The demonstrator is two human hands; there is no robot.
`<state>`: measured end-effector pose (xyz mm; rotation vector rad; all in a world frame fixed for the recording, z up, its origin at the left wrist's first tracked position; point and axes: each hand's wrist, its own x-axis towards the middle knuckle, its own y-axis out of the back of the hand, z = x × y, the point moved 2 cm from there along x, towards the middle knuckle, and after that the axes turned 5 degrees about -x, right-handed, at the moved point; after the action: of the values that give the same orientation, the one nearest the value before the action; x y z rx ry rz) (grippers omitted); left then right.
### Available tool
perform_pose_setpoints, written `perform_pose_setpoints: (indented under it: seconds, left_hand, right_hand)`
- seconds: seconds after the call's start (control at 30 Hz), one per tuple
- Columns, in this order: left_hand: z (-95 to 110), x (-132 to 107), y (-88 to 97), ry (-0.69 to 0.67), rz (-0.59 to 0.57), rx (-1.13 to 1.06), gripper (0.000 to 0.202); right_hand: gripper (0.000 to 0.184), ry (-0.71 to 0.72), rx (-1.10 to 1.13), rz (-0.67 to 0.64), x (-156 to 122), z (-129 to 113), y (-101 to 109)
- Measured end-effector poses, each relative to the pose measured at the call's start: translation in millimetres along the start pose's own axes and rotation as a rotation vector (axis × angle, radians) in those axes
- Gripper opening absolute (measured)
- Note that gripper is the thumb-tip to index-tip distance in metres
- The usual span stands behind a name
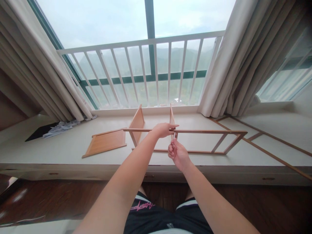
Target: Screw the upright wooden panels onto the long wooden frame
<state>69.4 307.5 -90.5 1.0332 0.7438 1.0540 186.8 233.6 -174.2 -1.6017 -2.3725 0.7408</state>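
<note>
A light wooden frame [209, 132] of thin rails stands on the window ledge [73, 143], joined to two upright wooden panels [137, 123]. My left hand [163, 129] rests on the frame's top rail near the middle, fingers wrapped over it. Just below, my right hand [177, 152] is closed around a small thin metal tool [174, 134] whose tip points up at the rail by the right upright panel [171, 117].
A loose wooden panel [105, 142] lies flat on the ledge to the left. Crumpled paper [60, 126] sits by the left curtain. Thin wooden strips [268, 152] run across the ledge at the right. A white railing [146, 71] backs the window.
</note>
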Motion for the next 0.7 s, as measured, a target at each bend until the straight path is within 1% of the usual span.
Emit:
perform_pose_setpoints:
  seconds: [0.07, 0.13, 0.2, 0.23, 0.3, 0.4, 0.47, 0.5, 0.53, 0.63, 0.7]
  left_hand:
    - [0, 0, 0.1, 0.008, -0.004, 0.0, 0.052]
    - [0, 0, -0.1, 0.015, -0.005, -0.001, 0.053]
    - [-1, 1, -0.5, 0.012, -0.005, 0.002, 0.052]
    - [-1, 1, -0.7, 0.008, -0.003, 0.004, 0.052]
    - [-2, 1, -1.3, -0.003, -0.002, 0.004, 0.052]
    - [-3, 1, -1.9, -0.007, 0.002, -0.005, 0.052]
    - [-3, 1, -1.9, -0.004, 0.0, -0.009, 0.052]
    - [-3, 1, -1.8, 0.0, -0.003, -0.01, 0.052]
    - [-2, 0, -1.6, 0.003, -0.006, -0.009, 0.053]
    - [-1, 0, -1.0, 0.008, -0.008, -0.004, 0.054]
    - [-1, 0, -1.0, 0.0, -0.001, -0.007, 0.053]
  right_hand:
    - [0.043, 0.063, -0.23, 0.136, 1, -2, 9]
    - [0.044, 0.228, -0.569, 0.281, 0, -9, 16]
    - [0.043, 0.408, -0.938, 0.377, -3, -18, 20]
    - [0.042, 0.467, -1.094, 0.4, -5, -22, 20]
    - [0.04, 0.508, -1.306, 0.41, -7, -28, 21]
    - [0.035, 0.53, -1.425, 0.425, -7, -34, 20]
    - [0.033, 0.545, -1.383, 0.43, -6, -36, 19]
    - [0.034, 0.531, -1.303, 0.412, -4, -36, 18]
    - [0.035, 0.481, -1.158, 0.371, -3, -35, 17]
    - [0.034, 0.231, -0.626, 0.164, 1, -33, 11]
    - [0.029, 0.135, -0.314, 0.024, -1, -32, 3]
